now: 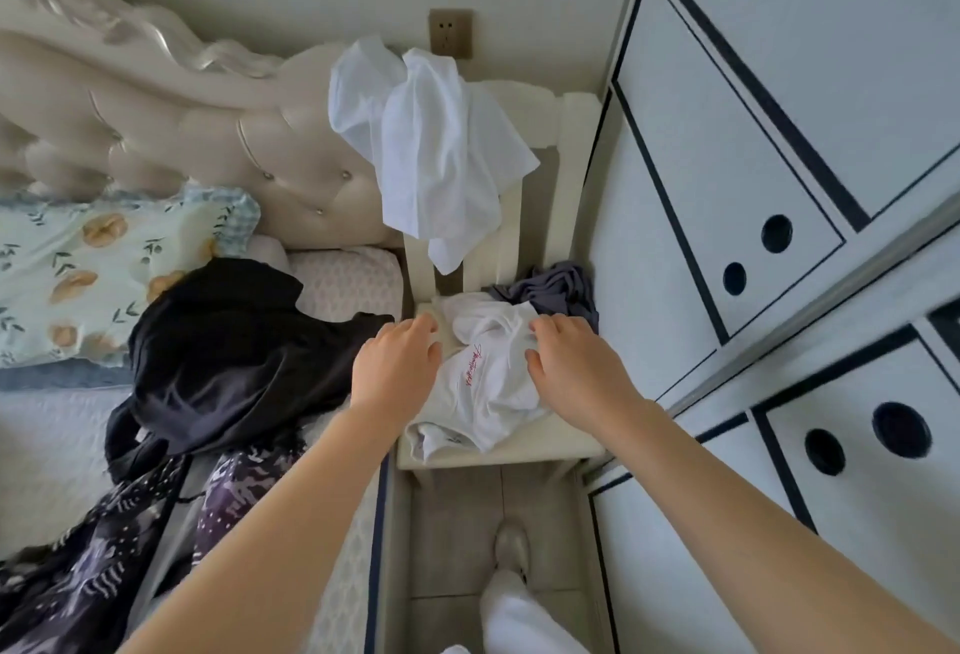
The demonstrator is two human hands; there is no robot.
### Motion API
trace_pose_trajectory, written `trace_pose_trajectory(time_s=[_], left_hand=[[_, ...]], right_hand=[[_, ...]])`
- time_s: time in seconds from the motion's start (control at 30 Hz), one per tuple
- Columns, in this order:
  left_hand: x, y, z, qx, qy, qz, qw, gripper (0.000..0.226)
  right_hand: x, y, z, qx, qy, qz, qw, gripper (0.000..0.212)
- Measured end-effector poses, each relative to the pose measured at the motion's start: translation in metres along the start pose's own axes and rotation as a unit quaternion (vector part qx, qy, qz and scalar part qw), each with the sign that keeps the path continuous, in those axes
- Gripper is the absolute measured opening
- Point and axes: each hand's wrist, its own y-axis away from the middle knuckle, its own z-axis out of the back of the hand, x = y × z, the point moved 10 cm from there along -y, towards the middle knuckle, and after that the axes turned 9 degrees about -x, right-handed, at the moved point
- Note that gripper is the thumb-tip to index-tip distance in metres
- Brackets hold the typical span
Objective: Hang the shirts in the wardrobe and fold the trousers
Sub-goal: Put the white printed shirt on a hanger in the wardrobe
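Chair (pixel 545 440) — white shirt (pixel 493 383), bed (pixel 47 435) — black garment (pixel 234 352)

Headboard (pixel 208 134) is glossy cream faux leather, button-tufted. Chair (pixel 571 144) looks like smooth painted wood. The draped white shirt (pixel 436 154) and white T-shirt (pixel 488 378) are soft, matt, crumpled cloth. Black garment (pixel 234 357) is thin matt fabric. Wardrobe doors (pixel 727 160) are flat matt white.
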Motion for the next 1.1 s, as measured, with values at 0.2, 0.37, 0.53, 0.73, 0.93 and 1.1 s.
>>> trace_pose_trajectory(time_s=[0.2, 0.37, 0.53, 0.73, 0.93, 1.1], left_hand=[[-0.009, -0.111, 0.001, -0.010, -0.002, 0.029, 1.000, 0.024], [-0.004, -0.200, 0.006, -0.015, -0.024, 0.022, 0.999, 0.024], [0.021, -0.281, 0.009, -0.019, -0.022, 0.034, 0.999, 0.025], [0.084, -0.382, 0.008, -0.006, 0.048, 0.107, 0.993, 0.034], [0.086, -0.441, -0.018, 0.045, 0.114, 0.071, 0.990, 0.046], [0.082, -0.448, -0.044, 0.065, 0.116, 0.046, 0.990, 0.049]], right_hand=[[-0.026, -0.117, 0.020, -0.013, -0.004, 0.020, 1.000, 0.027], [-0.036, -0.206, 0.038, -0.020, -0.012, 0.026, 0.999, 0.034], [-0.039, -0.290, 0.040, 0.000, -0.032, 0.017, 0.999, 0.032], [-0.040, -0.383, 0.038, 0.015, -0.125, -0.071, 0.990, 0.036], [-0.019, -0.454, 0.036, 0.004, -0.198, -0.108, 0.974, 0.051], [-0.008, -0.484, 0.013, 0.005, -0.223, -0.137, 0.965, 0.068]])
